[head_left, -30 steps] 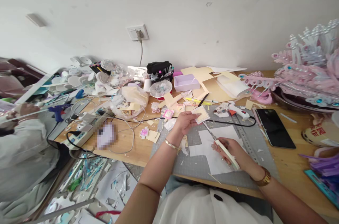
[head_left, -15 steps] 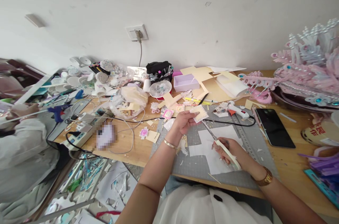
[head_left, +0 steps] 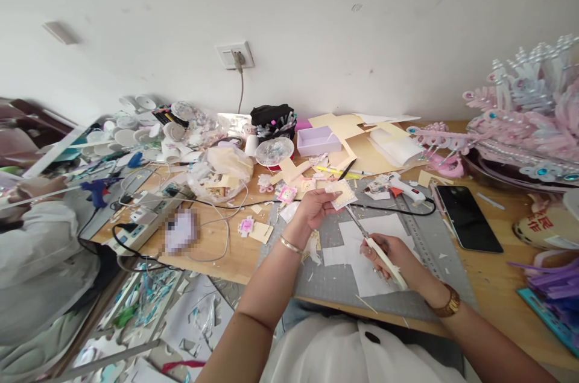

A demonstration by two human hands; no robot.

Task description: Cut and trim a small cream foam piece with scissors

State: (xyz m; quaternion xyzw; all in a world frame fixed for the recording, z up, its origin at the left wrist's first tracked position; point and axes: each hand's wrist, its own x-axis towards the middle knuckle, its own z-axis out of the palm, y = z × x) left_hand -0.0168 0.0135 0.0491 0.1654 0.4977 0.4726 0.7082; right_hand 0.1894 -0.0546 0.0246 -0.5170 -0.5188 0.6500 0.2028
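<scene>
My left hand point(head_left: 319, 208) pinches a small cream-coloured card with a pale edge point(head_left: 345, 193), held above the grey cutting mat point(head_left: 335, 283). In my right hand point(head_left: 391, 259) is a pair of scissors with white handles point(head_left: 384, 261). Their metal blades point up and left, and the tips reach the card's lower edge. Whether the blades are parted I cannot make out. Under the scissors lies a white sheet of paper point(head_left: 368, 280). Pink-framed cut-out pieces point(head_left: 286, 193) and paper scraps lie left of the mat.
A white glue gun point(head_left: 408, 190) and its black cable lie across the back of the mat. To the right are a black tablet point(head_left: 469, 218) and a pile of pink tiaras point(head_left: 520, 123). A lilac box point(head_left: 319, 141) stands behind. At the left, a person's sleeve point(head_left: 45, 250) shows beside a power strip point(head_left: 140, 223).
Both hands stay nearly in place. The scissors' handles have shifted slightly left and look closer together; the card has barely moved.
</scene>
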